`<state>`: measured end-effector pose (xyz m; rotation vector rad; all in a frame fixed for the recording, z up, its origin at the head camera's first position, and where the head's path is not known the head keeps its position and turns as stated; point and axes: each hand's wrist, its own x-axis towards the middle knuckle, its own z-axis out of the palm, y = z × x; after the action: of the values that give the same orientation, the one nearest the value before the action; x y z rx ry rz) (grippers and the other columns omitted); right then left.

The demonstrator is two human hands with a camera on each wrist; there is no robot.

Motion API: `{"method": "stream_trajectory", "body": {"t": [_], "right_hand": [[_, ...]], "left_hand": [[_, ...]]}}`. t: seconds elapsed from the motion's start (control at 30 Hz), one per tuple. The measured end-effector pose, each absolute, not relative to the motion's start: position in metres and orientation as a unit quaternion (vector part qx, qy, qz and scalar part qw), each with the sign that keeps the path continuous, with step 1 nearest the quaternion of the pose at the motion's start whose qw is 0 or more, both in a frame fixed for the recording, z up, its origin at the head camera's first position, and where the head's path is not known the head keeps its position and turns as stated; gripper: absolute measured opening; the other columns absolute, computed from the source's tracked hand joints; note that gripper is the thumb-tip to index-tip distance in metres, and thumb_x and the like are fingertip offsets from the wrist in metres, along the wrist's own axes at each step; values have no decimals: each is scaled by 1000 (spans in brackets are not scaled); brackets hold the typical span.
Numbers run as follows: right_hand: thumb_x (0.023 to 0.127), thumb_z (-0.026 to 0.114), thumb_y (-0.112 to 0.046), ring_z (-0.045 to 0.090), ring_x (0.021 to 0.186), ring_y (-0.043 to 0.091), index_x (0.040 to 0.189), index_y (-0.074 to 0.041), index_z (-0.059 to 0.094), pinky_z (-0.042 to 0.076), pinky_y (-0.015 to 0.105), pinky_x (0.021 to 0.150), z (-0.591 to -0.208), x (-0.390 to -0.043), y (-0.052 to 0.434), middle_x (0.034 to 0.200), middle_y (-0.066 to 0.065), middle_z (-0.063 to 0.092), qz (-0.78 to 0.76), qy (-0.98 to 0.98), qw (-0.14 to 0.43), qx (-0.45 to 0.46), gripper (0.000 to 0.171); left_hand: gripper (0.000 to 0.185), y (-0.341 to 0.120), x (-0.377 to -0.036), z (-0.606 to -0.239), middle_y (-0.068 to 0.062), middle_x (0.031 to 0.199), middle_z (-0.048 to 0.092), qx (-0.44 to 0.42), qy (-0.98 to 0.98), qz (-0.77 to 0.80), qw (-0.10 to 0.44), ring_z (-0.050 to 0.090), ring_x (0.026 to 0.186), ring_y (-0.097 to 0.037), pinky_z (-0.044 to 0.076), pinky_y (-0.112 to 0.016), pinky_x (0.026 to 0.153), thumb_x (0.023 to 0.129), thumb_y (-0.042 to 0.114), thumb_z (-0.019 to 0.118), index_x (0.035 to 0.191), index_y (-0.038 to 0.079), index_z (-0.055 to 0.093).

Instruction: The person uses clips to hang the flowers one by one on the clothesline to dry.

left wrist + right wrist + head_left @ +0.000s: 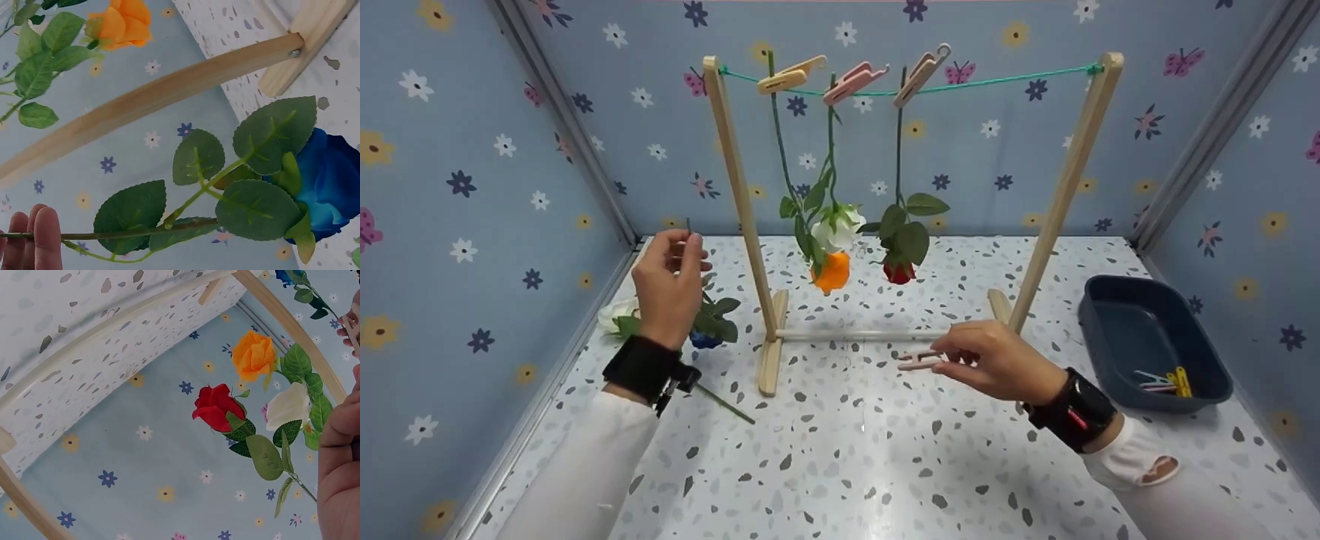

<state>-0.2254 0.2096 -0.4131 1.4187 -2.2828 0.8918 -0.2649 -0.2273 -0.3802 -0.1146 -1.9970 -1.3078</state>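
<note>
My left hand point(669, 277) pinches the upper stem of a blue artificial rose point(326, 185), which hangs bloom down left of the wooden rack. In the head view the forearm and hand hide part of this rose. A pale pink clothespin point(919, 363) is gripped in my right hand point(997, 360), held low before the rack's crossbar. On the rack's green string point(997, 81) hang an orange rose point(831, 272), a white rose point(838, 227) and a red rose point(898, 273), upside down. Yellow point(784, 80), pink point(849, 84) and beige-pink point(916, 81) clothespins fix their stems.
The rack's wooden posts point(1069, 180) stand on feet on the speckled tabletop point(840, 465). Another white rose point(619, 315) lies at the left, partly behind my left arm. At the right sits a dark blue basin point(1091, 319) with several clothespins point(1181, 381) inside. Patterned walls enclose the table.
</note>
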Motion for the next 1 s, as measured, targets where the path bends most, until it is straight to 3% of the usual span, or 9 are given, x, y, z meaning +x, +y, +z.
{"method": "stream_trajectory", "body": {"t": [0.13,0.33,0.5,0.73,1.0], "right_hand": [[88,86,3,59,65,11,104,-5,79,51,22,57,-410,-225,210,78,1,68,316,-798,150,491,19],[86,86,4,59,65,13,103,-5,79,49,17,59,-407,-226,210,78,2,69,318,-794,155,495,21],[87,86,5,62,67,13,104,-3,79,54,24,58,-401,-225,212,81,3,72,318,-794,153,496,20],[83,88,5,61,65,12,102,-5,80,45,24,64,-391,-225,216,77,0,71,311,-790,189,494,24],[81,87,11,54,63,13,103,-3,80,44,17,57,-372,-227,224,75,2,67,328,-780,200,495,27]], "left_hand": [[18,-209,-255,-368,-19,90,75,-74,-769,-531,349,72,74,-6,62,-20,65,110,12,64,110,-5,71],[15,-179,-238,-354,-24,96,78,-114,-759,-561,310,76,78,-8,63,-18,73,105,6,70,110,-8,76],[19,-156,-226,-346,-23,108,80,-130,-755,-593,247,79,90,-12,63,-19,83,97,-1,77,115,-8,76],[21,-129,-218,-339,-28,120,76,-167,-743,-625,171,80,109,-37,63,-21,89,97,-12,71,118,-10,74],[16,-101,-225,-334,-24,113,80,-213,-716,-651,136,79,91,-5,66,-26,84,99,-6,73,113,-11,78]]}}
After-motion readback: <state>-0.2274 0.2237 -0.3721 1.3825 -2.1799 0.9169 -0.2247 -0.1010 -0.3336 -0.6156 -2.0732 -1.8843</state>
